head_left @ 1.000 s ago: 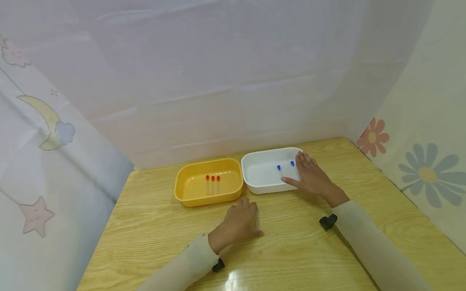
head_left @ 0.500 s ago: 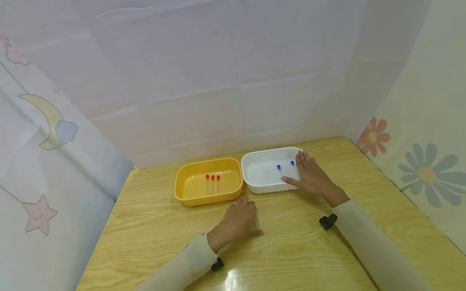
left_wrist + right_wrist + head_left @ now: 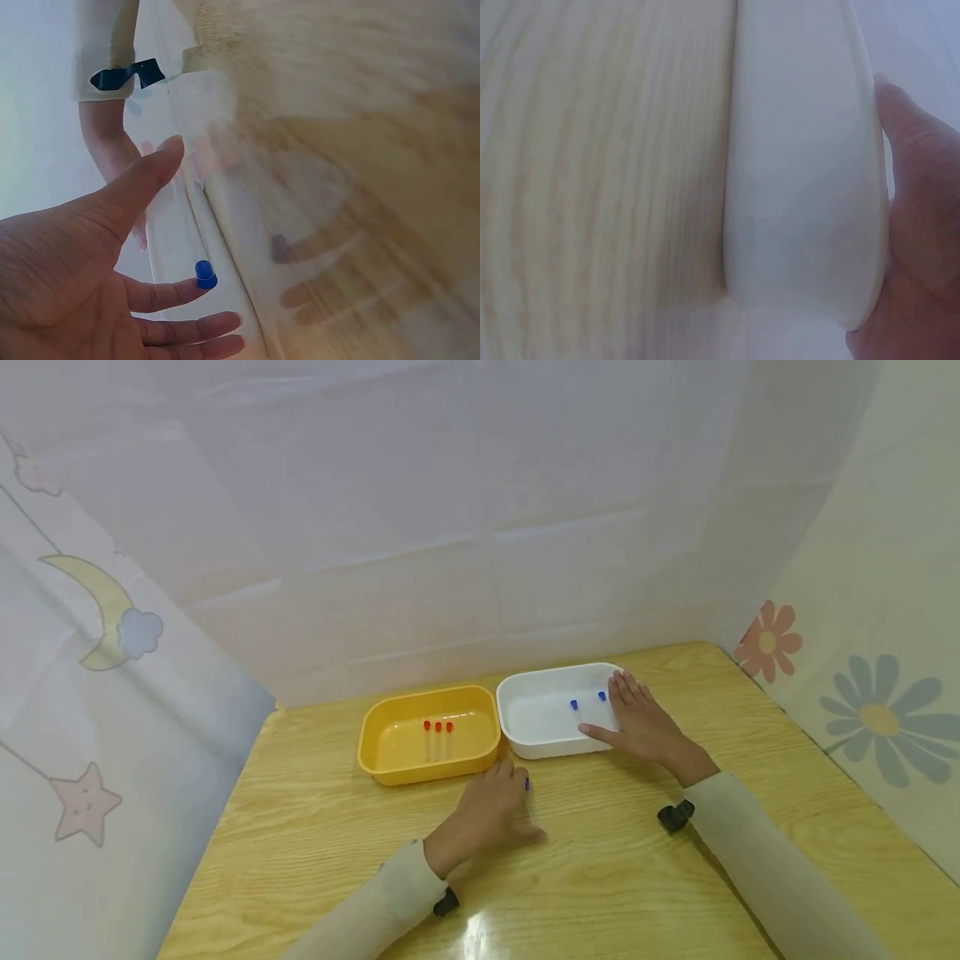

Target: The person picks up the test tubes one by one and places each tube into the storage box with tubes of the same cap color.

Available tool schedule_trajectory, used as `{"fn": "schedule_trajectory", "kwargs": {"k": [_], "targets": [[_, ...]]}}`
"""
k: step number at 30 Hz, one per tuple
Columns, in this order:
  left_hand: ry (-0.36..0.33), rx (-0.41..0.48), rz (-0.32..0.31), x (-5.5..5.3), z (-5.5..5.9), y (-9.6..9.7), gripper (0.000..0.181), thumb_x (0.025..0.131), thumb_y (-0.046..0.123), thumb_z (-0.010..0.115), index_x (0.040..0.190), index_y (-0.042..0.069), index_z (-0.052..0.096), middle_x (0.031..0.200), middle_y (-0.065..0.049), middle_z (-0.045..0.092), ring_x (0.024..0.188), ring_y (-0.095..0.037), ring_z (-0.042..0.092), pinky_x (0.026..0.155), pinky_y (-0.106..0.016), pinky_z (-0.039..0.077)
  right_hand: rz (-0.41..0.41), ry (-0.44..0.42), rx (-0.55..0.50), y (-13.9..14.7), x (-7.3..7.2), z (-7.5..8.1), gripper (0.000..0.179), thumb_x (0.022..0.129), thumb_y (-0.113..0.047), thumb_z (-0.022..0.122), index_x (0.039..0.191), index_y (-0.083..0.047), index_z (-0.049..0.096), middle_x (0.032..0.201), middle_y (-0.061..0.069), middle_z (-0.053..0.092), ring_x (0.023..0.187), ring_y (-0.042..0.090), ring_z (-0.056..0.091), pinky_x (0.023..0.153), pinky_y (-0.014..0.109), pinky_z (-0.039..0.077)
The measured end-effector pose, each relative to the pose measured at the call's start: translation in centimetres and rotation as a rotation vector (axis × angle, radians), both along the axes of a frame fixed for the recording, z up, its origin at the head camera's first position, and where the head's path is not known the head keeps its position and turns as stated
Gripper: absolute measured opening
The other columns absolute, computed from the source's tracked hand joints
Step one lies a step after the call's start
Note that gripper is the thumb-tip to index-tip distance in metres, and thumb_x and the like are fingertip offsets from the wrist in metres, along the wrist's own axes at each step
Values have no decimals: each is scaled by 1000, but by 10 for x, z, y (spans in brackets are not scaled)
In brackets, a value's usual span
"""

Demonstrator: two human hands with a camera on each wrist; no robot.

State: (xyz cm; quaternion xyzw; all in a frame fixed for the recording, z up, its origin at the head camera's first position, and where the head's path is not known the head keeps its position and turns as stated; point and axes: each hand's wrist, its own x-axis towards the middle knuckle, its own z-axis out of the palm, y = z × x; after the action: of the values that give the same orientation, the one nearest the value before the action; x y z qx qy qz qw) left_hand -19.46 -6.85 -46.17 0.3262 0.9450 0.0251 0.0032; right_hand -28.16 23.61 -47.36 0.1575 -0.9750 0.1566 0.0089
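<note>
My left hand (image 3: 489, 807) is in front of the yellow tray (image 3: 431, 774), holding a clear tube with a blue cap (image 3: 205, 274) lengthwise between thumb and index finger. The index fingertip touches the cap in the left wrist view; the other fingers are extended. The tube's clear body is faint. My right hand (image 3: 641, 727) rests on the right front corner of the white tray (image 3: 555, 748), thumb over the front rim, fingers extended along the right end. Inside that tray are blue-capped tubes (image 3: 574, 705), partly hidden by the hand.
Three red-capped tubes (image 3: 438, 727) lie side by side in the yellow tray. Both trays stand close together near the back of the wooden table (image 3: 600, 877). A pale cloth wall (image 3: 480, 568) rises behind, with patterned walls at either side.
The left hand shifts very slightly, and the blue cap hidden half a second ago shows again beside the index finger. The right hand and both trays stay put.
</note>
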Motion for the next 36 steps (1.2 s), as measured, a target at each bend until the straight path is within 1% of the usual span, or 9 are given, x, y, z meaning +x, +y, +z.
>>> {"fn": "schedule_trajectory", "kwargs": {"k": [3, 9, 12, 16, 20, 24, 26, 30, 36], "targets": [[30, -13, -4, 0, 2, 1, 80, 73, 72, 78, 118, 9, 59, 96, -1, 49, 84, -15, 48, 64, -25, 42, 0, 3, -2, 0, 0, -1, 115, 95, -74, 45, 155, 15, 4, 165, 31, -5, 153, 42, -9, 122, 58, -2], [27, 19, -20, 1, 6, -1, 83, 73, 73, 77, 123, 9, 59, 101, -1, 52, 84, -14, 50, 65, -23, 44, -2, 10, -13, -2, 2, 1, 114, 95, -73, 47, 156, 15, 6, 165, 30, -3, 153, 43, -6, 122, 58, 0], [25, 92, -49, 1, 9, -2, 97, 74, 69, 79, 143, 8, 47, 118, -4, 56, 95, -15, 55, 72, -24, 50, -3, 7, -9, -3, 3, 2, 113, 95, -72, 47, 155, 15, 7, 165, 31, -3, 153, 44, -6, 122, 59, 0], [53, 163, -92, -3, 13, -2, 104, 75, 66, 80, 151, 8, 40, 135, -6, 53, 106, -16, 56, 75, -24, 53, -5, 5, 3, -3, 3, 3, 113, 96, -72, 46, 155, 15, 6, 165, 31, -3, 153, 44, -6, 122, 59, 1], [99, 150, -124, -8, 15, 0, 87, 76, 68, 78, 134, 8, 52, 133, -5, 53, 105, -16, 56, 75, -23, 52, -6, 14, -6, -2, 3, 3, 113, 96, -73, 46, 156, 15, 7, 165, 31, -2, 153, 44, -5, 122, 59, 1], [146, 154, -151, -10, 21, 0, 101, 74, 67, 80, 146, 6, 45, 143, -9, 50, 110, -17, 57, 82, -25, 55, -1, 6, -19, -1, 2, 1, 114, 95, -73, 45, 156, 15, 5, 165, 31, -3, 153, 43, -7, 122, 59, -1], [158, 146, -146, -11, 25, 1, 102, 73, 67, 80, 146, 6, 45, 140, -9, 52, 107, -17, 57, 77, -23, 55, -1, 5, -15, -1, 2, 1, 114, 95, -74, 44, 156, 14, 4, 165, 30, -4, 153, 43, -8, 122, 58, -1], [138, 97, -118, -11, 33, 3, 89, 75, 69, 78, 135, 7, 54, 122, -6, 60, 96, -16, 57, 66, -20, 50, -4, 18, -14, -1, 3, 2, 114, 95, -73, 46, 156, 14, 6, 165, 30, -3, 153, 43, -7, 122, 59, -1], [73, 73, -88, -15, 42, 5, 88, 80, 70, 74, 139, 7, 54, 128, -8, 59, 106, -19, 59, 78, -25, 55, -7, 22, -21, -2, 3, 3, 113, 95, -72, 48, 156, 15, 8, 165, 31, 0, 153, 44, -4, 122, 59, 1]]}}
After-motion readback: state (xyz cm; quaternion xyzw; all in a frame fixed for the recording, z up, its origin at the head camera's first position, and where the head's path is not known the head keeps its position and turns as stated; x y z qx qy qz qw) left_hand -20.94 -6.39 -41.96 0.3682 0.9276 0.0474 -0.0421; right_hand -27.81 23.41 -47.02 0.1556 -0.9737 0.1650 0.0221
